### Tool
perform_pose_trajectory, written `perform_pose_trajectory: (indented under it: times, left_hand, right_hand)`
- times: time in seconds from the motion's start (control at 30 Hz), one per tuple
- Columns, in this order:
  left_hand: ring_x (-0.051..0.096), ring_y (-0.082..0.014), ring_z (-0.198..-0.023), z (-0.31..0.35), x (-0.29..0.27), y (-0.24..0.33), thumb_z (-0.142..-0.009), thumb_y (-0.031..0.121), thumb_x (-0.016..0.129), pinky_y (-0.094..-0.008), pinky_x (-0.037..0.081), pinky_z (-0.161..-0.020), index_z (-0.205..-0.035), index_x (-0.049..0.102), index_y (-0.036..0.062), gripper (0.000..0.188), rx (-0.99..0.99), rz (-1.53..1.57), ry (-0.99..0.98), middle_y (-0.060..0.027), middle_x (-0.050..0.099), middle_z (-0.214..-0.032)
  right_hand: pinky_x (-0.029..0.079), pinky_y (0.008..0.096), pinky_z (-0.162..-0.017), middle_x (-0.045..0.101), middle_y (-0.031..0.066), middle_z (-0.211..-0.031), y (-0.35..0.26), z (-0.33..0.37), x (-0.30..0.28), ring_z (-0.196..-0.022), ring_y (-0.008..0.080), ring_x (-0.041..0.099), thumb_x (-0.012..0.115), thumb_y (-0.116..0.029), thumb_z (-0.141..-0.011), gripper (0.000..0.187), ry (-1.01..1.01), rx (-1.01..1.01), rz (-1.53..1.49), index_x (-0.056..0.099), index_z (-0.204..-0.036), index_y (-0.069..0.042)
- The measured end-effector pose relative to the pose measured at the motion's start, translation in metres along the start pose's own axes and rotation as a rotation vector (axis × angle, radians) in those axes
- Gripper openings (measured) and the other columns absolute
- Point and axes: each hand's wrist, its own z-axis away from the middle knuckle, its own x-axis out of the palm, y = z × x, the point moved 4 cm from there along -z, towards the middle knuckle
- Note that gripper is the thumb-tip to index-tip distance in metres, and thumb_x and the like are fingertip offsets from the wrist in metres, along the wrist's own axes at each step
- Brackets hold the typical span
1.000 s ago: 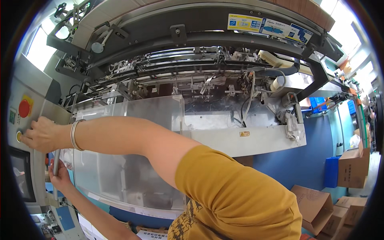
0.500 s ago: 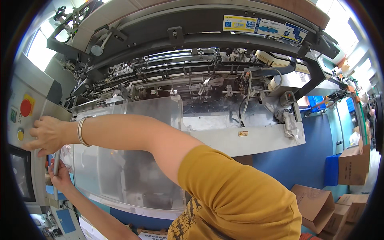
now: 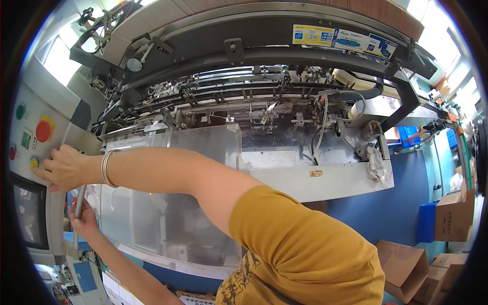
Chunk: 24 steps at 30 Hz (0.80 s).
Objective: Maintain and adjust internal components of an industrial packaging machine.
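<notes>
My right hand reaches across to a grey control panel at the far left, a bracelet on its wrist. Its fingers are stretched out and hold nothing; one is at the yellow button, though whether it presses cannot be made out. Above that sits a large red mushroom button, with a small green display beside it. Below the right hand, my left hand is closed around the upright grey handle bar at the panel's side. A dark touchscreen lies under the buttons.
A long machine with metal rails stretches across the back. Its clear cover lies beneath my right arm. Cardboard boxes and a blue bin stand at the right. A rag hangs on the machine's right corner.
The view has shifted left, so more of the panel shows, including a green button. My right hand's fingers have come to the yellow button. The left hand stays on the handle bar.
</notes>
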Motion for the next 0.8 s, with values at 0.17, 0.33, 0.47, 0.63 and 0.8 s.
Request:
perform_pose_trajectory:
  times: [0.17, 0.33, 0.47, 0.63, 0.8]
  left_hand:
    - [0.059, -0.0329, -0.097, 0.0002, 0.0014, 0.0, -0.093, 0.014, 0.047, -0.0456, 0.049, -0.09, -0.093, 0.052, -0.0106, 0.025, 0.019, -0.018, 0.03, -0.0223, 0.061, -0.101]
    - [0.06, -0.0326, -0.096, -0.0015, 0.0007, 0.0004, -0.093, 0.013, 0.046, -0.0458, 0.049, -0.09, -0.092, 0.053, -0.0102, 0.025, 0.019, -0.025, 0.03, -0.0223, 0.061, -0.099]
    - [0.061, -0.0324, -0.094, -0.0009, 0.0015, 0.0, -0.092, 0.013, 0.044, -0.046, 0.049, -0.09, -0.087, 0.055, -0.0096, 0.025, -0.024, 0.016, -0.001, -0.0227, 0.062, -0.097]
    - [0.061, -0.0333, -0.094, -0.0023, 0.0005, 0.0005, -0.092, 0.013, 0.045, -0.0463, 0.048, -0.09, -0.084, 0.055, -0.0094, 0.026, -0.036, 0.017, -0.019, -0.0227, 0.063, -0.097]
    - [0.06, -0.0338, -0.094, -0.0034, -0.0005, -0.0003, -0.092, 0.012, 0.044, -0.0465, 0.048, -0.089, -0.084, 0.055, -0.0097, 0.026, -0.028, 0.009, 0.005, -0.0227, 0.063, -0.097]
  right_hand:
    - [0.04, 0.034, -0.052, 0.06, 0.0034, -0.077, 0.0015, 0.0001, -0.0007, -0.066, 0.0221, 0.058, 0.063, -0.05, -0.075, 0.06, 0.025, 0.005, -0.035, 0.054, -0.12, -0.011]
    - [0.04, 0.0341, -0.053, 0.06, 0.0035, -0.078, 0.0016, -0.0003, -0.0029, -0.067, 0.0225, 0.058, 0.062, -0.05, -0.076, 0.059, 0.013, 0.023, -0.034, 0.054, -0.119, -0.011]
    - [0.042, 0.0345, -0.054, 0.061, 0.004, -0.08, 0.0019, -0.0011, -0.0048, -0.068, 0.0231, 0.059, 0.063, -0.05, -0.076, 0.058, 0.0, 0.033, -0.06, 0.054, -0.119, -0.012]
    - [0.043, 0.0342, -0.055, 0.062, 0.0047, -0.082, 0.0019, -0.0017, -0.0075, -0.069, 0.0234, 0.059, 0.064, -0.05, -0.075, 0.059, -0.01, 0.036, -0.075, 0.053, -0.118, -0.012]
    - [0.043, 0.034, -0.054, 0.061, 0.0043, -0.081, 0.0018, -0.0009, -0.0081, -0.068, 0.0231, 0.059, 0.065, -0.05, -0.074, 0.058, -0.016, 0.039, -0.076, 0.054, -0.117, -0.012]
